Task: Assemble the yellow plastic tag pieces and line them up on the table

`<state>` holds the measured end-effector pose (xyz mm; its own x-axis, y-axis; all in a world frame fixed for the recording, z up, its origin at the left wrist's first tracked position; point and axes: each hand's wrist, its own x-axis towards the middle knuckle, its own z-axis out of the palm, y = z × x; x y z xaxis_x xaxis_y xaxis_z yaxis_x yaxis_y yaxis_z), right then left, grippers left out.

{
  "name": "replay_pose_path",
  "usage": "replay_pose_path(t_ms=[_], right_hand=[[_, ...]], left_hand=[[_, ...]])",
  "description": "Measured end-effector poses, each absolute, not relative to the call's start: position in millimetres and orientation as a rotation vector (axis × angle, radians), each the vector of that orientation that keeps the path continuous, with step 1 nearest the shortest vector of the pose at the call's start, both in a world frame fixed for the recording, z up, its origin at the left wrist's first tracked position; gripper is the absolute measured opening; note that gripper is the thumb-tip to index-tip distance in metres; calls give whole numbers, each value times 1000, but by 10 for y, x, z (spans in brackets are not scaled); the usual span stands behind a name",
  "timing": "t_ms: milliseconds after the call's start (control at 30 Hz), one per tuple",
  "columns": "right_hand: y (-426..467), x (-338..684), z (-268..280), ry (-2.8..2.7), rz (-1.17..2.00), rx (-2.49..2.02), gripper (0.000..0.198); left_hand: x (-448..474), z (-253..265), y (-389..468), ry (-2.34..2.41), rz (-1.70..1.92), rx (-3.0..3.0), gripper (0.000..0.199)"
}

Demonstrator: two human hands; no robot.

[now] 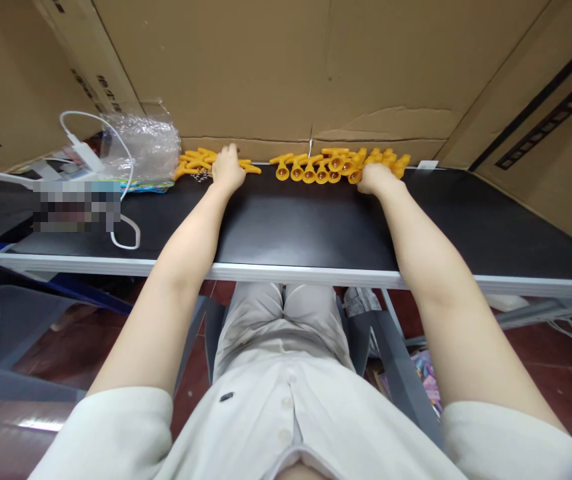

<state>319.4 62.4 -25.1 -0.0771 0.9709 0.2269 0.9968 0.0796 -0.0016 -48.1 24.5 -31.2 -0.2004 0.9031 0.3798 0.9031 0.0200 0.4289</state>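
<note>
My left hand (pixel 229 168) is at the right end of a pile of yellow plastic pieces with branching arms (pixel 197 160). Its fingers are curled down over one of them, and a tip sticks out to the right. Small metal chains (pixel 201 176) lie at the front of this pile. Farther right, yellow plastic pieces with round hollow ends (pixel 309 175) lie in an overlapping row, their openings facing me. At that row's right end, my right hand (pixel 377 179) is closed among the bunched pieces, with its fingertips mostly hidden.
Tall cardboard (pixel 266 73) walls the back and sides of the black tabletop (pixel 306 227). To the left are clear plastic bags (pixel 141 147), a white cable with a plug (pixel 86 155) and a blurred-out patch. A small white tag (pixel 427 165) lies right of the row.
</note>
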Motion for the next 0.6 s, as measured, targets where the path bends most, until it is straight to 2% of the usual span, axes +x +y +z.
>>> replay_pose_path(t_ms=[67,233,300,400,467,533,600], right_hand=[[588,3058,-256,-2208,-153,-2143,39],[444,2682,-281,-2415,-118,-1799,33],[452,2631,-329,-2449,-83,-1646,34],[530,2656,-421,-2437,-23,-1468,46],[586,2696,-469,-2412,26,-1404,50],[623,2724,-499,-2388,58,-1366,51],[638,2734,-513,-2377,70,-1356,51]], left_hand=[[-554,-367,303,-2281,-935,-1982,71],[-757,-484,402,-2439,-889,-1798,81],[-868,-513,428,-2496,-881,-1832,107],[-1016,-551,464,-2537,-879,-1902,171],[-1074,-570,480,-2539,-880,-1931,193],[-1099,-581,485,-2520,-898,-1932,192],[-1100,-582,478,-2499,-954,-1905,170]])
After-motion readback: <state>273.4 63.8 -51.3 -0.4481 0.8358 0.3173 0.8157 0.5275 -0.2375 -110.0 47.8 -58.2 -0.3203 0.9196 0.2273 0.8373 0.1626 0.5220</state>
